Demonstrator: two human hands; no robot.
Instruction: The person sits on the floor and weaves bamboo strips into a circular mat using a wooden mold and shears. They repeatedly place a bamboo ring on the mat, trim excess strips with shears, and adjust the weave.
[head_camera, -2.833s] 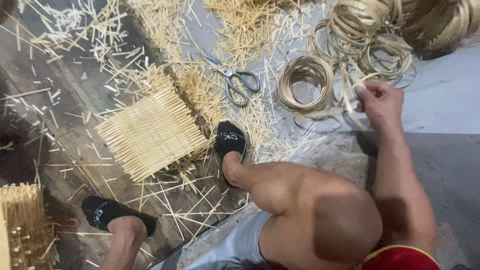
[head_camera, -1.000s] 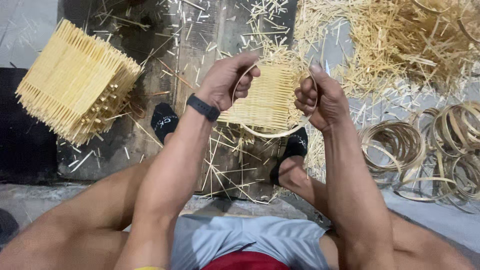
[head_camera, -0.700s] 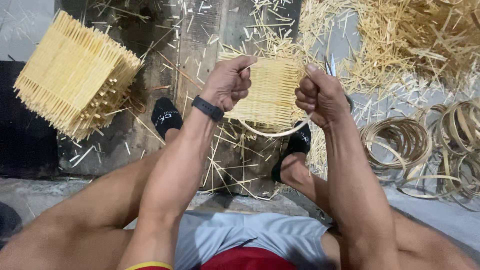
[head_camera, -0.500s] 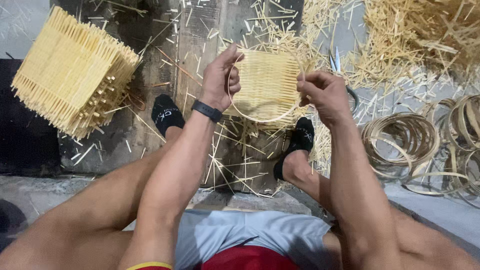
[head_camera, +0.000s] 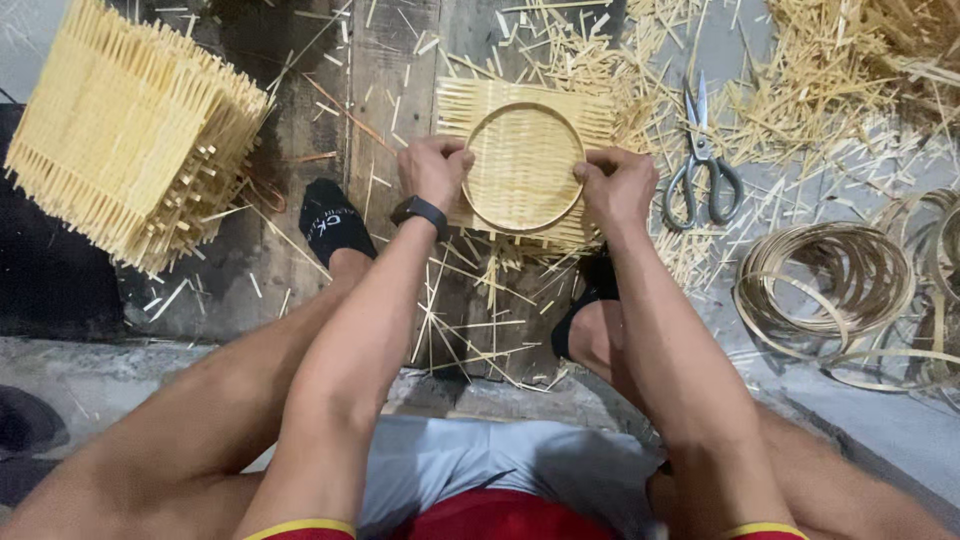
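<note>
Rough wooden planks (head_camera: 395, 90) strewn with pale bamboo splinters (head_camera: 790, 90) make up the working surface, with grey concrete off to the sides. Both hands grip a round bamboo hoop (head_camera: 523, 167) that lies flat on a square woven bamboo mat (head_camera: 530, 100). The left hand (head_camera: 432, 170) pinches the hoop's left edge with its fingers curled over the rim, and the right hand (head_camera: 615, 188) pinches the opposite edge the same way, so the ring is pressed down evenly from both sides and seems centred on the weave, with the mat's loose ends sticking out past it all round. A dark watch (head_camera: 419, 211) sits on the left wrist just behind that grip. Scissors (head_camera: 700, 165) lie on the floor just beyond the right hand, within easy reach. Further out on that side lie coils of bamboo strip (head_camera: 825, 285). Well away from the left hand stands a stack of woven mats (head_camera: 130, 140). A black-socked foot (head_camera: 335, 222) rests below the left hand, near the mat, probably bracing the seated posture.
</note>
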